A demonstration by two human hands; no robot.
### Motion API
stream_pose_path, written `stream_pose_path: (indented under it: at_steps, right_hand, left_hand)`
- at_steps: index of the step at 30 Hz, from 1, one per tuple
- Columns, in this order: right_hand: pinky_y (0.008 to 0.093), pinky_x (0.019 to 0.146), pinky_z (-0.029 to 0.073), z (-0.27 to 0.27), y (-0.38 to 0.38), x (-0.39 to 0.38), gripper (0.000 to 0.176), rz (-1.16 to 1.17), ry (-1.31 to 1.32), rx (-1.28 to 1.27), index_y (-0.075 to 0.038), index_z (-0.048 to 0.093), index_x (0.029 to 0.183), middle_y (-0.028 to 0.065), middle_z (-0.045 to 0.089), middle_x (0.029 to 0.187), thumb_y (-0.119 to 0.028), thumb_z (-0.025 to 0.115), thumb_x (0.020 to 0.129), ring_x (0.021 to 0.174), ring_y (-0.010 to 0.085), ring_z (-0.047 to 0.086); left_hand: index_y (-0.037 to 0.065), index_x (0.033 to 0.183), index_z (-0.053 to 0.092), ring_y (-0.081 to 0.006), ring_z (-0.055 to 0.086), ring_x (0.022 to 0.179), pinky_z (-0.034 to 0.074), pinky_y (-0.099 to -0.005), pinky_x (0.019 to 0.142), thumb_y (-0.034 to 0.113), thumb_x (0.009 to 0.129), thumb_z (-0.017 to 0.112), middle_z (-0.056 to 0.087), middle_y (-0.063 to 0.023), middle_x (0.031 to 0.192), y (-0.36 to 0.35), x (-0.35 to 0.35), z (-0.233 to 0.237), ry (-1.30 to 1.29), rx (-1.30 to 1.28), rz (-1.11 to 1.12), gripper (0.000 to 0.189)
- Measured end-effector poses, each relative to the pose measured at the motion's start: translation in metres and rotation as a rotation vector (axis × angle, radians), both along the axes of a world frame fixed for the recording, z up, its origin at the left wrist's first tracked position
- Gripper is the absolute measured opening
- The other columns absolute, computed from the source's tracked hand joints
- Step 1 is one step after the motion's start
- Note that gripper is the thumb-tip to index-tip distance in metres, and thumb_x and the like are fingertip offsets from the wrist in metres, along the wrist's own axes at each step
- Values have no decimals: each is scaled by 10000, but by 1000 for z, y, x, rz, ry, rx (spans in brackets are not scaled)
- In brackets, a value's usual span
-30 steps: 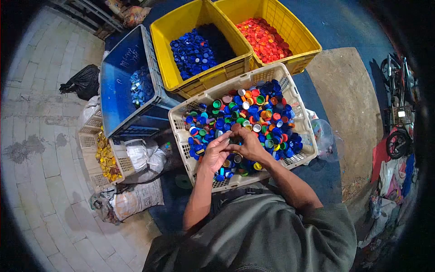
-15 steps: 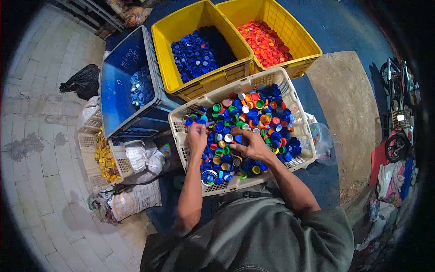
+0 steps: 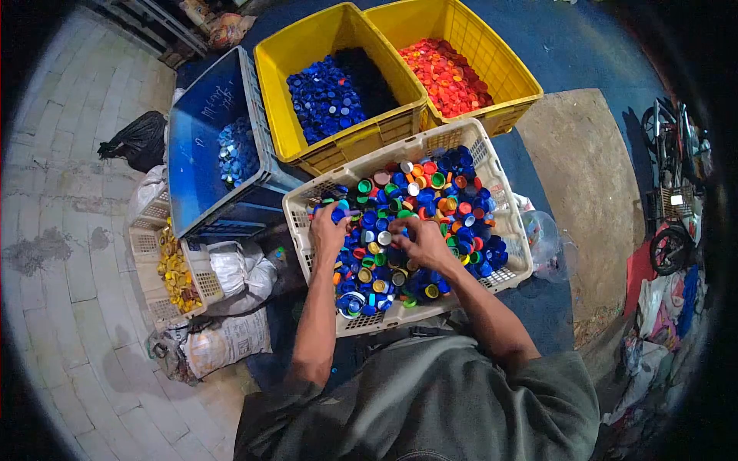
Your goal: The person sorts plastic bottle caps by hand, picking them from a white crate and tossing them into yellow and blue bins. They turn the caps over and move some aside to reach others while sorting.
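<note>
A cream perforated crate (image 3: 503, 192) in front of me holds a mixed heap of plastic bottle caps (image 3: 377, 257), blue, green, orange, red, yellow and white. Over the crate's left side, my left hand (image 3: 329, 230) is closed on a blue bottle cap (image 3: 340, 213), with a purple piece beside its fingertips. My right hand (image 3: 423, 244) is down in the middle of the heap, fingers curled among the caps close to a white one (image 3: 384, 238). Whatever its fingertips grip is hidden.
Beyond the crate stand a yellow bin with blue caps (image 3: 327, 100) and another with red caps (image 3: 446, 77). A blue bin (image 3: 192, 177) with light blue caps is at the left. Yellow caps fill a lower crate (image 3: 146, 242) near white sacks (image 3: 238, 273). A bicycle (image 3: 673, 192) is far right.
My left hand has lifted slightly up and left, and a blue cap now shows in its fingers. The right hand's fingers have curled more over the caps.
</note>
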State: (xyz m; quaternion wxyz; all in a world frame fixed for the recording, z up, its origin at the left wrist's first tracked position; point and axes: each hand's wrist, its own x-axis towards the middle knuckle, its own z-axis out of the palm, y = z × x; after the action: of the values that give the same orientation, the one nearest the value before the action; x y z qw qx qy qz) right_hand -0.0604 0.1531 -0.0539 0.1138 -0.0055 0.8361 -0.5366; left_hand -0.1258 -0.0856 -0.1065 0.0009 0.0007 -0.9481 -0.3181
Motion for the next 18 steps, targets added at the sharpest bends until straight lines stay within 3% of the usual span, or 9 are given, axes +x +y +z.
stream_pose_path:
  at_steps: [2, 5, 6, 9, 10, 13, 14, 17, 18]
  right_hand:
    - [461, 744, 510, -10, 2, -14, 282, -38, 60, 73, -6, 624, 1046, 209, 653, 905, -147, 666, 805, 857, 392, 636]
    - [494, 726, 501, -22, 3, -34, 249, -109, 242, 305, -3, 619, 1018, 222, 614, 933, -143, 652, 815, 849, 417, 618]
    - [509, 723, 499, -28, 4, -43, 262, -96, 232, 307, -32, 608, 1037, 235, 572, 997, -165, 657, 817, 878, 431, 609]
    - [512, 725, 499, -38, -1, -61, 294, -122, 312, 375, -65, 595, 1074, 242, 557, 1030, -184, 666, 815, 885, 441, 605]
    - [513, 732, 499, -40, -2, -66, 310, -99, 254, 395, -86, 586, 1089, 246, 547, 1059, -196, 672, 812, 893, 448, 601]
    - [518, 735, 498, -54, -5, -75, 290, -63, 290, 423, -71, 583, 1065, 250, 541, 1061, -192, 669, 816, 905, 449, 597]
    - [519, 752, 496, -53, -6, -76, 277, -67, 289, 414, -42, 573, 1039, 248, 534, 1073, -178, 670, 818, 920, 447, 592]
    - [484, 755, 499, -45, -4, -71, 267, -85, 307, 345, -8, 579, 951, 228, 557, 1020, -181, 707, 792, 900, 431, 588]
    - [468, 752, 497, -38, -2, -68, 271, -106, 258, 301, -4, 582, 924, 219, 565, 994, -187, 722, 782, 889, 416, 590]
  left_hand:
    - [27, 1125, 632, -313, 607, 850, 479, -412, 790, 183, 797, 732, 643, -146, 981, 1, 9, 4, 82, 46, 21, 377]
    - [37, 1085, 637, -199, 579, 737, 475, -361, 671, 199, 826, 715, 627, -82, 918, 4, 21, 11, -332, 742, 280, 315]
    - [53, 1028, 630, -125, 529, 659, 445, -292, 584, 234, 878, 661, 604, -41, 877, 3, 28, 9, -369, 1001, 270, 237]
    - [55, 978, 613, -147, 527, 636, 431, -263, 559, 280, 925, 587, 607, -46, 860, 3, 44, 11, -422, 1463, 298, 233]
    - [100, 884, 604, -144, 530, 592, 440, -277, 514, 279, 919, 594, 597, -29, 845, 4, 47, 13, -496, 1579, 408, 182]
    - [124, 828, 574, -142, 524, 585, 427, -272, 489, 341, 926, 581, 598, -21, 824, -12, 50, 12, -655, 1807, 377, 238]
    - [131, 783, 544, -117, 514, 580, 412, -250, 464, 338, 907, 629, 600, -12, 789, -10, 48, 12, -654, 1764, 481, 255]
    - [122, 829, 580, -96, 510, 582, 409, -234, 462, 306, 877, 688, 592, -3, 755, 3, 34, 7, -451, 1156, 499, 219]
    - [80, 911, 610, -88, 516, 552, 413, -238, 454, 277, 851, 728, 603, -18, 749, 5, 28, 3, -382, 1108, 465, 238]
